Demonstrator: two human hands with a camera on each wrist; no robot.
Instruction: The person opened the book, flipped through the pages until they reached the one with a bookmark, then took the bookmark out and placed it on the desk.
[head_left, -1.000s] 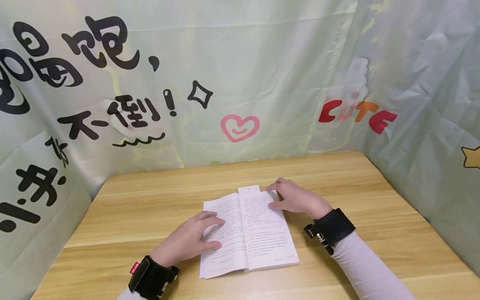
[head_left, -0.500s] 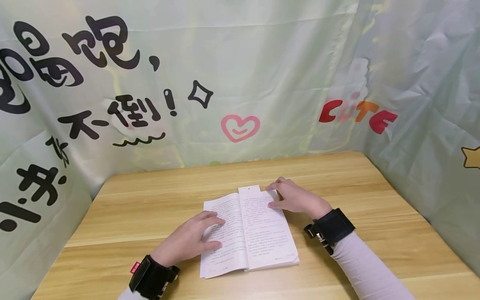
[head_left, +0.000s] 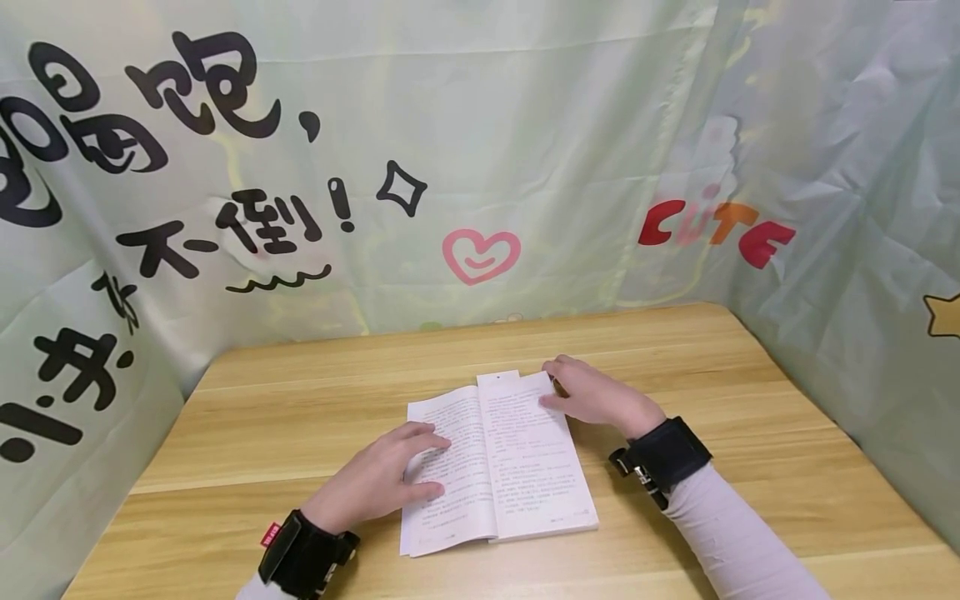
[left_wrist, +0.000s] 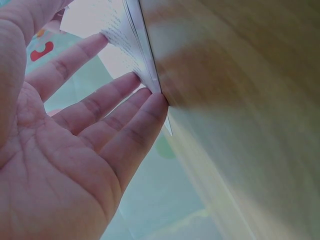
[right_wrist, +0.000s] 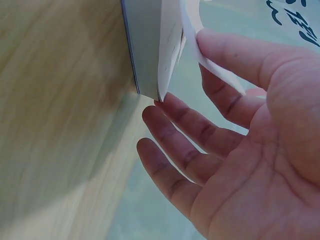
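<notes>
An open book point(head_left: 528, 475) with printed pages lies on the wooden table point(head_left: 285, 400). My left hand point(head_left: 382, 475) rests on the left-hand page, its fingers spread and fairly straight; in the left wrist view the fingertips point(left_wrist: 159, 101) touch the paper near the book's edge. At the upper right corner, my right hand point(head_left: 600, 396) pinches a lifted page point(right_wrist: 191, 22) between thumb and index finger. The other right fingers point(right_wrist: 155, 117) extend under it beside the page block. A white bookmark-like strip point(head_left: 498, 380) sticks out at the top of the book.
A pale cloth point(head_left: 562, 150) with printed lettering and a pink heart hangs behind the table and along its sides. Black wrist straps point(head_left: 670, 457) sit on both wrists. The table's far edge meets the cloth.
The right thumb and fingers have shifted slightly right and lifted the upper right corner of the right-hand page, now pinched. The left hand stays where it was.
</notes>
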